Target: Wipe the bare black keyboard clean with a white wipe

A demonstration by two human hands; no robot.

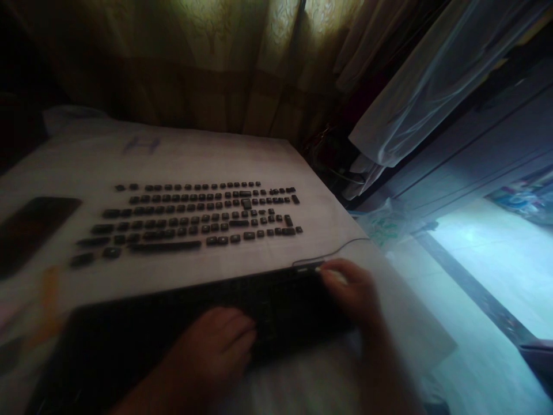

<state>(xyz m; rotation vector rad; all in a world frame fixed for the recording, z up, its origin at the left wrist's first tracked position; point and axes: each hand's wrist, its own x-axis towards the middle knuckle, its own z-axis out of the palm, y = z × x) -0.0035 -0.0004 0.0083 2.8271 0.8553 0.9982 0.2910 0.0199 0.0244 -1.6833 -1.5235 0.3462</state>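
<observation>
A black keyboard [173,305] with its keycaps off lies along the table's near side. My left hand [220,340] rests on its middle, fingers curled and pressed together over it. My right hand [352,288] is at the keyboard's upper right corner, closed in a pinch on a slim pale thing [339,276] whose tip touches or nearly touches the top edge. Blur hides what kind of thing it is. Beyond the keyboard, the loose black keycaps [194,204] stand in rows in keyboard order, with the long space bar [166,246] in front.
A dark phone-like slab [38,225] lies at the left on the white tabletop [207,155]. Near it is a blurred orange strip [49,294]. A thin cable [337,249] runs from the keyboard over the right table edge. Curtains [207,75] hang behind.
</observation>
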